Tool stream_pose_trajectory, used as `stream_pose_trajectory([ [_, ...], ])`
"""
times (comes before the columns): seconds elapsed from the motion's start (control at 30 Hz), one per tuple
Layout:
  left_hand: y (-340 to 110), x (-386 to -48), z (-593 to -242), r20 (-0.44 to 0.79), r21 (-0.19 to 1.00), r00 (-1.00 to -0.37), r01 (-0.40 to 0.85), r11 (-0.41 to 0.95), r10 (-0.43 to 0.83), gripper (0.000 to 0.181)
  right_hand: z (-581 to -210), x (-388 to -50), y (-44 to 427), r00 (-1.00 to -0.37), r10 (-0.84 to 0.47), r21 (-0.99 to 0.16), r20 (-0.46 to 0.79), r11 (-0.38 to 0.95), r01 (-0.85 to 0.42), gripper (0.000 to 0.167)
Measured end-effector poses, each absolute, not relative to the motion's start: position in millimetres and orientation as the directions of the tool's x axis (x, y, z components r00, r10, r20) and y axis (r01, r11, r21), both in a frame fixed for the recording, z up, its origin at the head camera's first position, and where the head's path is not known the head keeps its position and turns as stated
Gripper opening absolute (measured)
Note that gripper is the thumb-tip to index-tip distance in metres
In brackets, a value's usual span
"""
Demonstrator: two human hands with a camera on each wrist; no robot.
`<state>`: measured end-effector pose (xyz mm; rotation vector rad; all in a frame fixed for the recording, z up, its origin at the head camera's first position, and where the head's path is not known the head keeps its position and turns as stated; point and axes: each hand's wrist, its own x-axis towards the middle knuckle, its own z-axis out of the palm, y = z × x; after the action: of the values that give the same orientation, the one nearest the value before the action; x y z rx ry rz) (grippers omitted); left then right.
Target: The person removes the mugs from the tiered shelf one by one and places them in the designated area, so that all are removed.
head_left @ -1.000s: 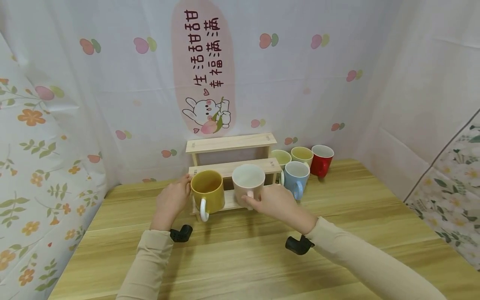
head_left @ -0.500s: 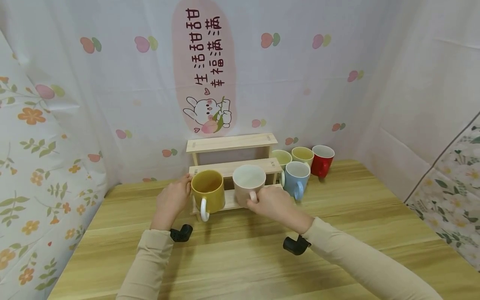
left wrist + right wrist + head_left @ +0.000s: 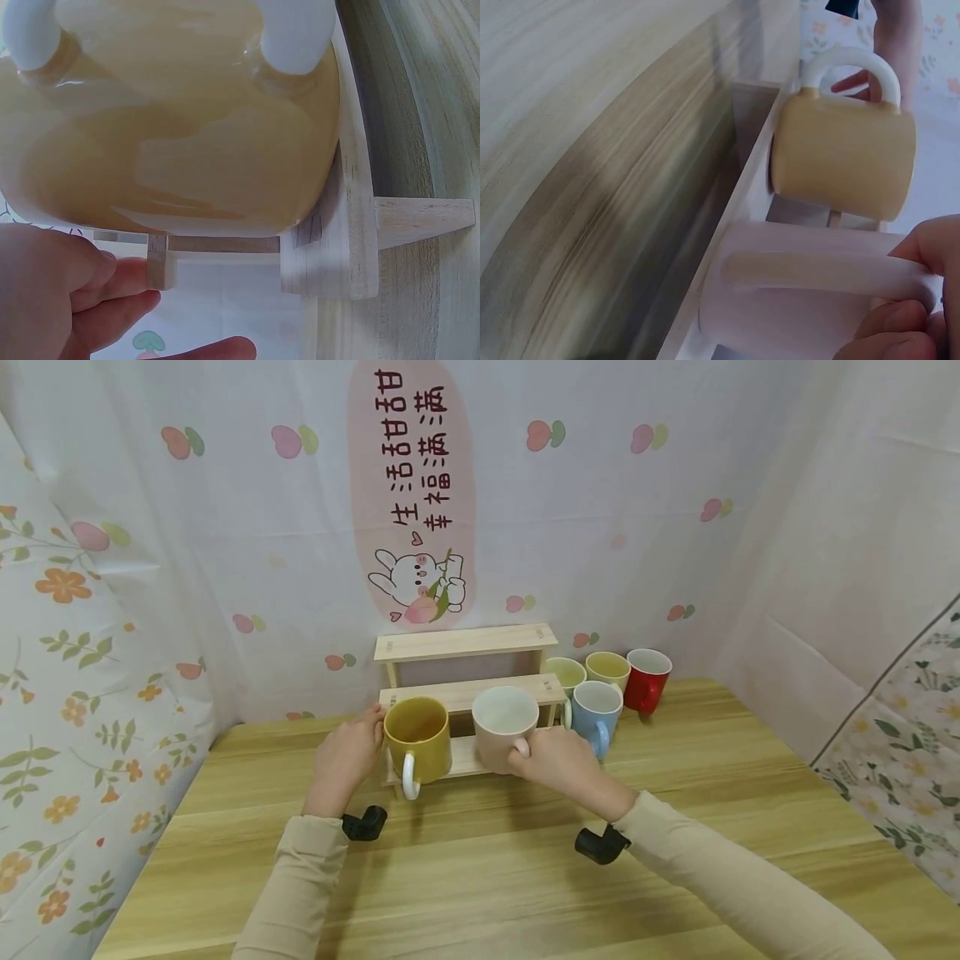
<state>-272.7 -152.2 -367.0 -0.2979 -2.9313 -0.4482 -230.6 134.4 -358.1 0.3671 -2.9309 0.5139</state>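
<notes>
1. While the right hand (image 3: 562, 764) pinches the handle (image 3: 802, 271) of a pale pink ceramic mug with a white inside (image 3: 501, 735), that mug sits upright at the right part of the lowest tier; can't tell if its base is fully down.
2. Left hand (image 3: 345, 764) has its fingertips against the left end of a three-tier light wooden rack (image 3: 461, 695). No idea from these views whether it's really gripping or just touching.
3. Just left of the pink mug is a mustard-yellow glazed mug (image 3: 422, 752), upright on the lowest tier, its white handle (image 3: 410, 777) pointing to the near side. Small gap between the two.
4. Over to the right of the rack there's a little cluster: a light blue mug (image 3: 596, 710) nearest, a pale green mug (image 3: 565, 674) and a pale yellow mug (image 3: 607, 667) on its far side, and a glossy red mug (image 3: 645, 685) at the right end.
5. All that's on a wood-grain table (image 3: 465, 877), with a white fruit-print cloth (image 3: 600, 552) on the far side.
</notes>
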Motion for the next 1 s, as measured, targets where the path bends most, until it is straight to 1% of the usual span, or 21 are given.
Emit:
stream_pose_trajectory([
  [0.23,-152.5,-273.8,-366.7,0.188,0.277,-0.967,0.219,0.936,0.17,0.04,-361.5,-233.9,134.8,-0.954,-0.223,-0.341,0.199,0.897,-0.281,0.035],
  [0.53,-152.9,-275.8,-367.5,0.185,0.292,-0.968,0.217,0.931,0.168,0.04,-367.3,-232.0,140.4,-0.931,-0.227,-0.339,0.286,0.885,-0.32,0.044],
  [0.67,-151.7,-275.6,-366.4,0.185,0.293,-0.968,0.217,0.931,0.168,0.039,-366.2,-227.8,144.9,-0.923,-0.22,-0.335,0.314,0.885,-0.325,0.044],
  [1.0,-150.6,-273.2,-364.9,0.165,0.278,-0.973,0.205,0.939,0.164,0.04,-359.9,-211.1,158.0,-0.933,-0.193,-0.367,0.303,0.88,-0.301,0.046],
])
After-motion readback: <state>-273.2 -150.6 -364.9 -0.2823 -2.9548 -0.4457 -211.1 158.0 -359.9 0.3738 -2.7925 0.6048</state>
